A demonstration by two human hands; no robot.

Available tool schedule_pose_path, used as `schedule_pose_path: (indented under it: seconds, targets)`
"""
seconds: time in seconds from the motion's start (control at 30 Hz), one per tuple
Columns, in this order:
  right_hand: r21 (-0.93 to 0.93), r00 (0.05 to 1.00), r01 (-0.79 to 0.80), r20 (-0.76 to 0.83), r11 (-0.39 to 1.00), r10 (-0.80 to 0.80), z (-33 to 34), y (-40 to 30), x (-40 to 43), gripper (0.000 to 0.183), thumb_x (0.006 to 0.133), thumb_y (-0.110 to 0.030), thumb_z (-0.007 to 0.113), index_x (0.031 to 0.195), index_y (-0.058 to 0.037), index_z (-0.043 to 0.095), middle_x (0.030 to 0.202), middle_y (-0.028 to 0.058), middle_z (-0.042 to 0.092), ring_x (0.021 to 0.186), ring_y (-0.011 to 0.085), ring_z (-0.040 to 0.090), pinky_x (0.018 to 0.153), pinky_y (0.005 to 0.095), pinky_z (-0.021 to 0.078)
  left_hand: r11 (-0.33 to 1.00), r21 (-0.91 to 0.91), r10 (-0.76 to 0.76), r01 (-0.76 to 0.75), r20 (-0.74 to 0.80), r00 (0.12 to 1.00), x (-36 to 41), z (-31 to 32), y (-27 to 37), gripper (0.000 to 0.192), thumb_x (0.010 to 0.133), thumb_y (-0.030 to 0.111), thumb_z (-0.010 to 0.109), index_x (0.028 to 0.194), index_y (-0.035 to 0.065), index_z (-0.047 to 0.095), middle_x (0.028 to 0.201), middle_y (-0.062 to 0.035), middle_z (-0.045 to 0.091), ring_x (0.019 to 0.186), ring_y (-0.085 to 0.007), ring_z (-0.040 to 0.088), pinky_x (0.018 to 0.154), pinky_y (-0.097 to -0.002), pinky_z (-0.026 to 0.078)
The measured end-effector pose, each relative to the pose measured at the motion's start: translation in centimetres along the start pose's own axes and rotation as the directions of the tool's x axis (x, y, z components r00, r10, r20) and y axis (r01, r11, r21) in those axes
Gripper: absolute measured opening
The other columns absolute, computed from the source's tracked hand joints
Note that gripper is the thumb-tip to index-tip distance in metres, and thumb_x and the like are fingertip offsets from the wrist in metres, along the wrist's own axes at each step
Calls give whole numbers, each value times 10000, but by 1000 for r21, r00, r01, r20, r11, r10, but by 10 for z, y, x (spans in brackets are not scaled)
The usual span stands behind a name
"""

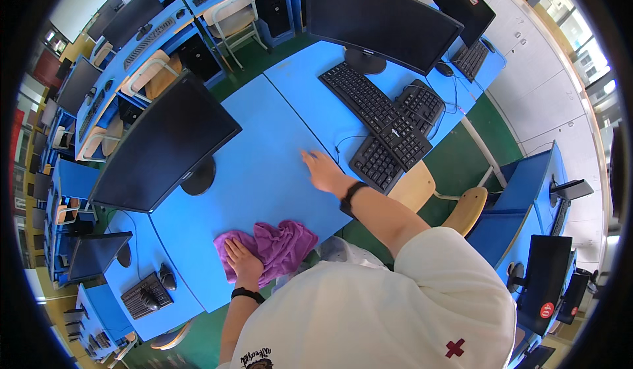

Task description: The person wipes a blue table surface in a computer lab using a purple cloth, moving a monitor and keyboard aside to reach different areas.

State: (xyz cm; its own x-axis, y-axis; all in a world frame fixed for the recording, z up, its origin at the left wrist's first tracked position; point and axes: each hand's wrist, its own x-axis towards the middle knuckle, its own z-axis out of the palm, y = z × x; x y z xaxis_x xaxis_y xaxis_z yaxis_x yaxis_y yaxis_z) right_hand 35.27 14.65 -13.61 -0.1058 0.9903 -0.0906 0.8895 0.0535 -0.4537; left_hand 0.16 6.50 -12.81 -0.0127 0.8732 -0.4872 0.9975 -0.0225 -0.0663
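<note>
My left hand [244, 262] lies flat, fingers spread a little, on a purple cloth [284, 248] at the near left edge of the blue desk [257, 146]. The cloth is smooth under the hand and bunched to its right, partly over the desk edge. My right hand [321, 170] is over the middle of the desk, fingers apart, holding nothing. Right of it, a long black keyboard [373, 112] rests across two other black keyboards, the lower one [376, 164] nearest the hand and the upper one [420, 104] beyond.
A black monitor [168, 146] stands on the desk's left part, another monitor [381, 20] at the far right. Cables trail near the keyboards. At the lower left, a keyboard [141, 302] has a mouse on it. A wooden chair [410, 186] stands by the right edge.
</note>
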Motion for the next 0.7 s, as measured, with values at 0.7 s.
schedule_pose_path:
  seconds: [0.7]
  targets:
    - [-101,606,-657,518,747,604,53,99,-372,441,747,-211,718,1152,-58,634,1047,129,674,995,282,638,817,384,511,998,-27,54,-55,-40,998,5,11,-10,837,789,134,487,1450,-108,34,1538,-274,-29,1433,-431,14,1126,-567,127]
